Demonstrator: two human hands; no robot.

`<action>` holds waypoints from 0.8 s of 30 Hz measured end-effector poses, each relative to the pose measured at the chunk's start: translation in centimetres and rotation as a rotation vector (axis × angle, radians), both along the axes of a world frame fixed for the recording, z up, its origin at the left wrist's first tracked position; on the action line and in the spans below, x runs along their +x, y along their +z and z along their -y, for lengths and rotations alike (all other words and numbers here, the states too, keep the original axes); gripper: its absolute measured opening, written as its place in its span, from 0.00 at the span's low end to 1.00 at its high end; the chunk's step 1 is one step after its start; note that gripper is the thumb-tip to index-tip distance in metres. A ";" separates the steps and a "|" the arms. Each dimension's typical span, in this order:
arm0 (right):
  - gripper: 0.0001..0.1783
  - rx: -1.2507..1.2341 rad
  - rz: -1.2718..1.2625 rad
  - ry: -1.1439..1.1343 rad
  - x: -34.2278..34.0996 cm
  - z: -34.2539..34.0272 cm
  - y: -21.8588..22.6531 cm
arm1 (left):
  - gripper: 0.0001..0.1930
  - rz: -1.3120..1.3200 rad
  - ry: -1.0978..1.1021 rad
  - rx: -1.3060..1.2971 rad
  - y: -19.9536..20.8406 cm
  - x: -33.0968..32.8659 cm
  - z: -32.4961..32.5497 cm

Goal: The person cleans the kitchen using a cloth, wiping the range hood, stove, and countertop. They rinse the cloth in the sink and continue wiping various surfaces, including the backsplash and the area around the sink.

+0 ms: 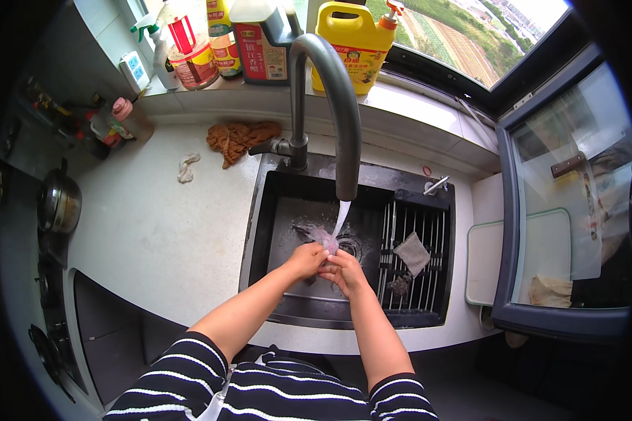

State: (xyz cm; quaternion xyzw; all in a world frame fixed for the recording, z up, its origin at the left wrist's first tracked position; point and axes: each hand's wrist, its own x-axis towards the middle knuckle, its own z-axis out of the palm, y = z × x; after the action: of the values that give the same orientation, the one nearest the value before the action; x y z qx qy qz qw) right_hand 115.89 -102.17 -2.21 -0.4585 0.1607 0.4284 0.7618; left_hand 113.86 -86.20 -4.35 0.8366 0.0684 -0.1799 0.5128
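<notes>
Water (340, 219) streaming onto pinkish item (324, 238), pinched by left hand (307, 260) and right hand (345, 273).

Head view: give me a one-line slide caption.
Left hand and right hand hold a soft-looking pinkish item under water running from a dark faucet, over a dark sink.

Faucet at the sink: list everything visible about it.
The faucet is a tall, dark grey gooseneck, smooth and metallic-looking. Its upright post stands at the rear rim of the dark sink, with a side lever pointing to the picture's left. The neck arches forward and its spout points down over the basin. It is running: a whitish water stream falls toward the pinkish thing at the left hand and right hand. Neither hand touches the faucet.
</notes>
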 end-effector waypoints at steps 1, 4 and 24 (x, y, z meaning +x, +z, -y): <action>0.14 0.044 0.008 0.001 -0.1 0.2 -0.7 | 0.15 0.051 -0.043 0.080 0.0 0.0 -0.5; 0.06 -0.087 0.046 -0.068 -0.4 0.1 -2.1 | 0.18 0.047 -0.087 0.341 3.5 1.1 -1.6; 0.40 -0.357 0.441 -0.157 0.5 1.9 2.5 | 0.11 0.355 0.373 -0.574 8.1 -0.2 -4.3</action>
State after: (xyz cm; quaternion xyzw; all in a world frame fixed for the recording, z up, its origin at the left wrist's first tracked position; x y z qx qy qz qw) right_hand 116.37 -104.04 0.27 -0.6535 0.0992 0.2232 0.7164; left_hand 113.65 -81.88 3.76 0.6503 0.0765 0.0524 0.7540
